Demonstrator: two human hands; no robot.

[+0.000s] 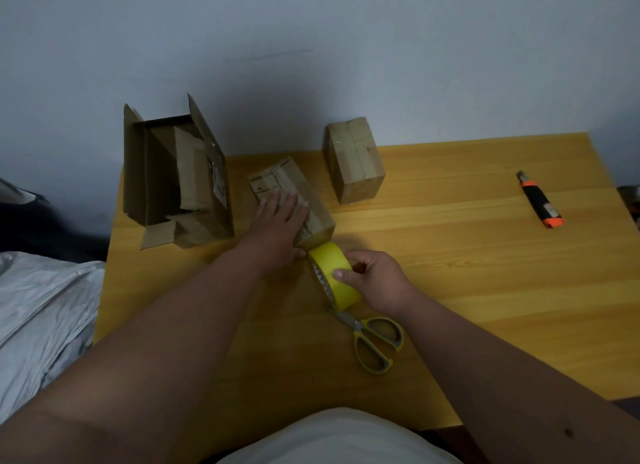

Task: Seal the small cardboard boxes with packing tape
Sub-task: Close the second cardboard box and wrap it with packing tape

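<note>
A small cardboard box (277, 181) lies near the middle of the wooden table (485, 290). My left hand (280, 221) lies flat on top of it, fingers spread, pressing it down. My right hand (374, 280) grips a yellow roll of packing tape (337, 273) right at the box's near end, the roll touching the box. A second small cardboard box (353, 160), with tape across its top, stands further back to the right.
A larger open cardboard box (173, 176) with raised flaps stands at the table's back left. Scissors with yellow-grey handles (374, 342) lie just in front of the tape. An orange and black utility knife (540, 200) lies at the far right. Grey plastic bags (41, 318) sit left of the table.
</note>
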